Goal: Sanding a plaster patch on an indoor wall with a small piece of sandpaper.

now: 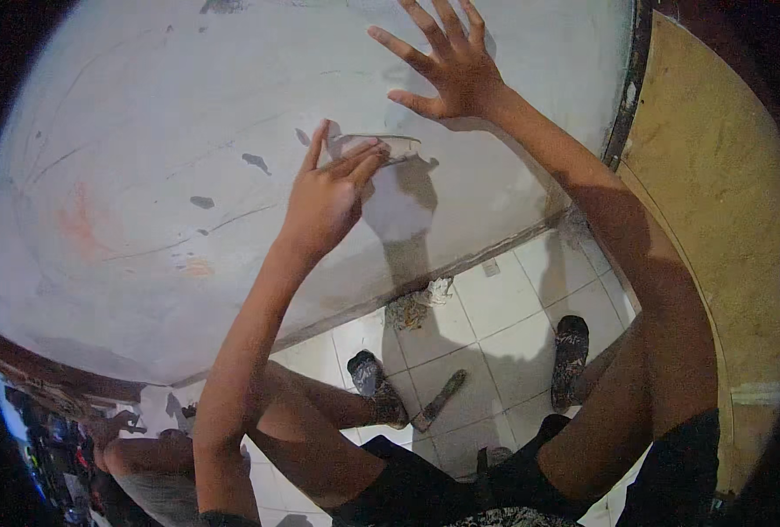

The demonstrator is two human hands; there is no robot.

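Against the white wall (188, 114), my left hand (328, 202) presses a pale, flat, slab-like piece (401, 147) with a thin dark edge. Its index finger points upward while the other fingers lie over the piece; the exact kind of piece cannot be made out. Higher and to the right, my right hand (456, 70) is spread wide with its palm toward the wall, holding nothing. Below the piece, a shadow falls down the wall.
Dark chipped patches (255, 162) and an orange stain (82, 215) mark the wall. A tan board (706, 132) stands at right. On the tiled floor (486, 299) lie crumpled debris (407, 313) and a dark, narrow strip (440, 400) between my feet. Another person (148, 465) is at lower left.
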